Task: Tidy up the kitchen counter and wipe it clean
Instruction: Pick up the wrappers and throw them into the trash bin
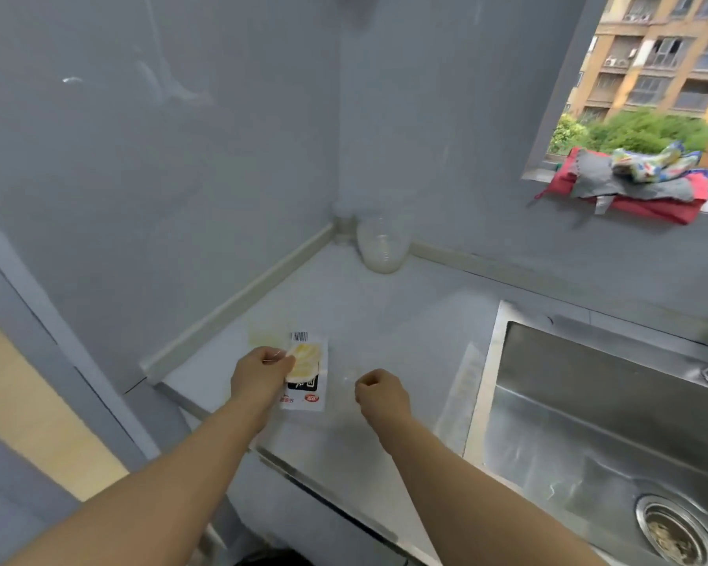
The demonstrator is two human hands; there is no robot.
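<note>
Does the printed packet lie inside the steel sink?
No, the packet is on the counter, left of the sink, and the left hand pinches its edge.

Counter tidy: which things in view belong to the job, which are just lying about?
Job: printed packet, pinched by left hand; clear wrapper beside sink; plastic tub in corner; counter.
Lying about: cloth pile on windowsill (maybe for wiping); sink.

Soft daylight enters from the window [646, 75] at two o'clock, leaving the grey walls evenly lit. The sink [589, 422] shows pale glare. Everything looks slightly blurred, and straight lines bend toward the edges.
</note>
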